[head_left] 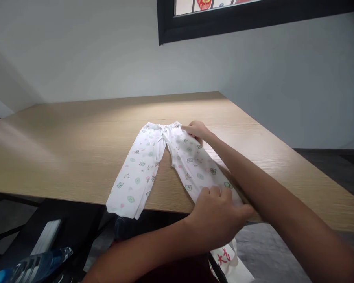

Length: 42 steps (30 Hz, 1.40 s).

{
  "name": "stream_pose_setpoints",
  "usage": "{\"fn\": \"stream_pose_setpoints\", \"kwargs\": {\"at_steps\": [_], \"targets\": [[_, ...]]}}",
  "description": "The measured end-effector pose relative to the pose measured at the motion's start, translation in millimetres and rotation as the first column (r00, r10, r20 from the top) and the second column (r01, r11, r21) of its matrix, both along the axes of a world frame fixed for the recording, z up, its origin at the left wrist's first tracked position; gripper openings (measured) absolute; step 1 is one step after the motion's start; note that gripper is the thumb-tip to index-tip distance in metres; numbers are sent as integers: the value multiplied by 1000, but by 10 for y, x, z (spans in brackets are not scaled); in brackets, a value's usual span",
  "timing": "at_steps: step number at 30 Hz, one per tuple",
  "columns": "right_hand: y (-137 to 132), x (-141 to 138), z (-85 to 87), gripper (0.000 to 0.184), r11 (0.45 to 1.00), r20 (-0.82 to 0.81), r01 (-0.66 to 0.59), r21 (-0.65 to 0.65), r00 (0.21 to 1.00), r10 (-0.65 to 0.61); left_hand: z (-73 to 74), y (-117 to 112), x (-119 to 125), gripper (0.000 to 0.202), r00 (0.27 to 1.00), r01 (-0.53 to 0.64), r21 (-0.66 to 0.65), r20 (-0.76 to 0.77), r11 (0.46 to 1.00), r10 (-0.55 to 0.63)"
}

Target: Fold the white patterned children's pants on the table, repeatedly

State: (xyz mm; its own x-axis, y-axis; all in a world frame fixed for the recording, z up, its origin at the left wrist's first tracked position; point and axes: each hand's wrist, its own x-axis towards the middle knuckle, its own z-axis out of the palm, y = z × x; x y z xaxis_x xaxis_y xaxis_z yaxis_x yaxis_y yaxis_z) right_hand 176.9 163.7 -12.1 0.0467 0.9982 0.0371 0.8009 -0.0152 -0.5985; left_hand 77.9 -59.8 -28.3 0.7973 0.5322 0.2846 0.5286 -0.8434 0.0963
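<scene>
A pair of small white trousers (147, 155) with an elastic waistband and green and pink animal prints lies spread on the wooden table. The waistband faces the wall, and the hem of the left leg hangs over the front edge. My right hand (197, 130) is closed at the right side of the waistband, pinching the cloth there. Nearer to me, my left hand (216, 216) crosses over to the lower right leg, its fingers curled on the cloth and its thumb sticking out to the right. That hand hides the right hem.
The table (76, 149) reaches back to a grey wall (106, 51) with a dark window frame (194, 29). Below its front edge are a plastic bottle (44, 263) at the left and a white bag (233, 261) with red characters.
</scene>
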Motion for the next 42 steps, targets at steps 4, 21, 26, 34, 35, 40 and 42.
{"fn": "stream_pose_setpoints", "kwargs": {"at_steps": [4, 21, 26, 34, 35, 40, 42], "targets": [[-45, 2, 200, 33, 952, 94, 50, -302, 995, -23, 18, 19, -32, 11, 1000, -12, -46, -8, 999, 11], [34, -1420, 348, 21, 956, -416, -292, 16, 868, 272, 514, -430, -1826, 27, 439, -852, -291, 55, 435, 897], [-105, -1844, -17, 15, 925, -5, -344, 160, 937, 349, 259, -299, -2140, 28, 431, -902, -25, -94, 431, 897], [-59, -1369, -186, 15, 804, 186, -528, 275, 849, 494, 206, -364, -1610, 23, 673, -739, 8, 41, 674, 738], [-69, -1261, -169, 17, 795, 169, -539, 278, 842, 512, 225, -366, -1541, 23, 710, -704, -5, 45, 711, 703], [-372, -758, -86, 28, 802, -162, -561, 205, 788, 593, 339, 177, -1377, 25, 896, -443, -98, -50, 891, 440], [-551, -643, -92, 33, 813, -242, -553, 179, 777, 582, 340, 589, -1350, 30, 938, -345, -144, -75, 927, 337]]}}
